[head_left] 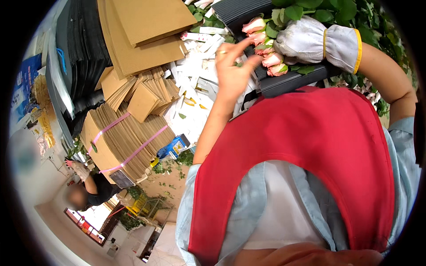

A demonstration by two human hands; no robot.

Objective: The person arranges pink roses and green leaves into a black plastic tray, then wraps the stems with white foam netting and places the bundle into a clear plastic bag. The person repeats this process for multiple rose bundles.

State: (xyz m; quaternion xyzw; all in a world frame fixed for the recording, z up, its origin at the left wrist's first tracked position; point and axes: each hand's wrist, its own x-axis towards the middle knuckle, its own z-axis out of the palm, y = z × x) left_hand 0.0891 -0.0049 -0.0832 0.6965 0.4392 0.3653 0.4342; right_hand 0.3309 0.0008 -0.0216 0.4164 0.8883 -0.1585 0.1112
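Observation:
Several pink roses [271, 58] lie with their heads in a row on a black ridged board [293, 82] at the top. My left hand [233, 71], bare and wearing a ring, has its index finger and thumb apart at the left side of the rose heads, with nothing visible between them. In a white glove with yellow trim, my right hand [304, 42] is curled just right of the heads, over stems and leaves. Its fingertips are hidden, and what it grips cannot be made out. Green leaves [321, 17] surround it.
Flat brown cardboard sheets [153, 20] and a strapped cardboard stack [126, 137] stand at left, beside black sheets [84, 48]. White strips [195, 80] litter the surface near my left hand. A blue box [174, 147] sits below them. Another person [86, 190] is at far left.

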